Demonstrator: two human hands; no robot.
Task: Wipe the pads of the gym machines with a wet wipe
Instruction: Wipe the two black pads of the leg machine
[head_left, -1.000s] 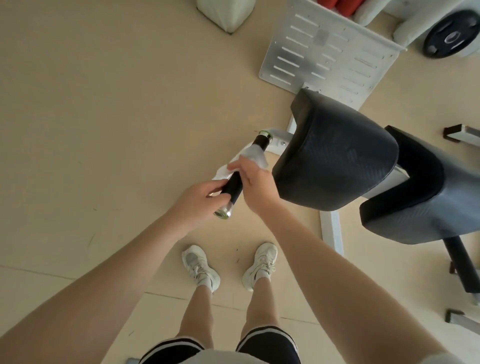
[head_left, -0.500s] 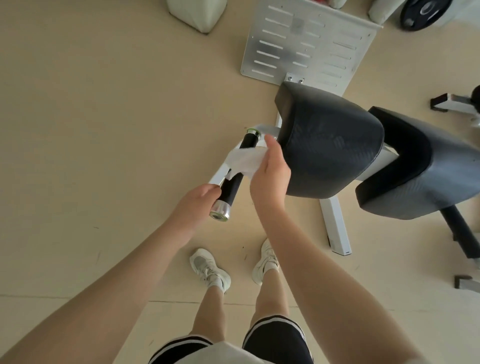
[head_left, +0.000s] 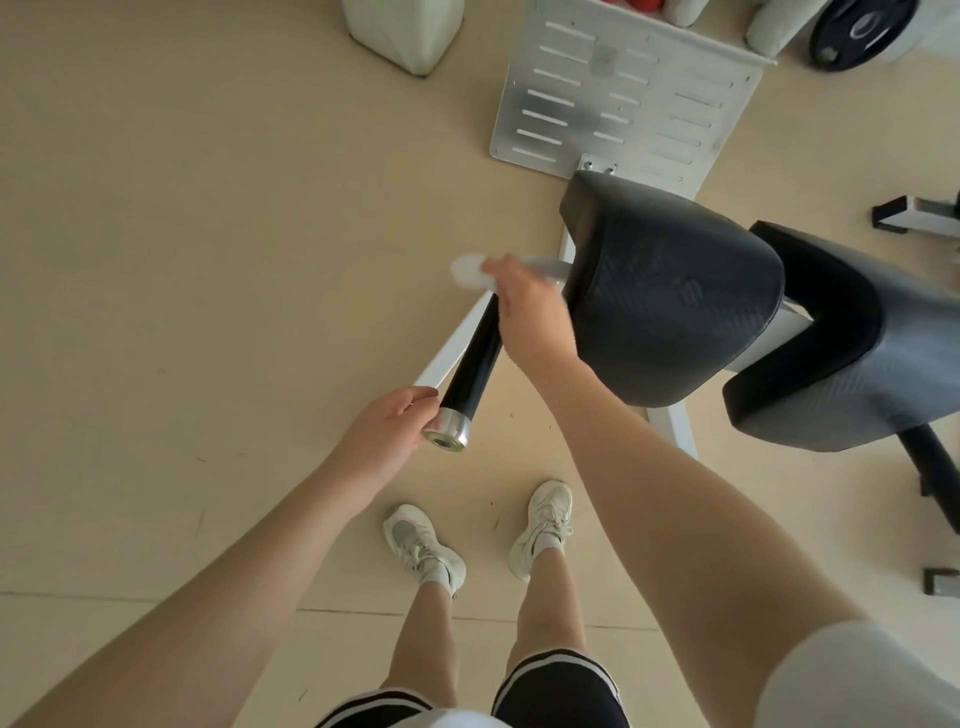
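Beige gym floor (head_left: 182, 260) — left hand (head_left: 384, 441) grips the handle (head_left: 470, 364), right hand (head_left: 530, 317) holds the blurred wipe (head_left: 467, 270).

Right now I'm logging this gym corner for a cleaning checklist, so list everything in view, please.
Wet wipe: one, white, blurred, at the far end of the handle, in the right hand.
Handle: one, black grip with a silver end cap, left of the pads.
Pads: two, black, textured, side by side on the machine at right.
Footplate: one, silver, slotted, on the floor beyond the pads.
Weight plate: one, black, top right corner.
Floor: beige.
Shoes: two, white.
Shorts: black with white stripes.
Left hand: one, holds the handle's capped end.
Right hand: one, grips the wipe.
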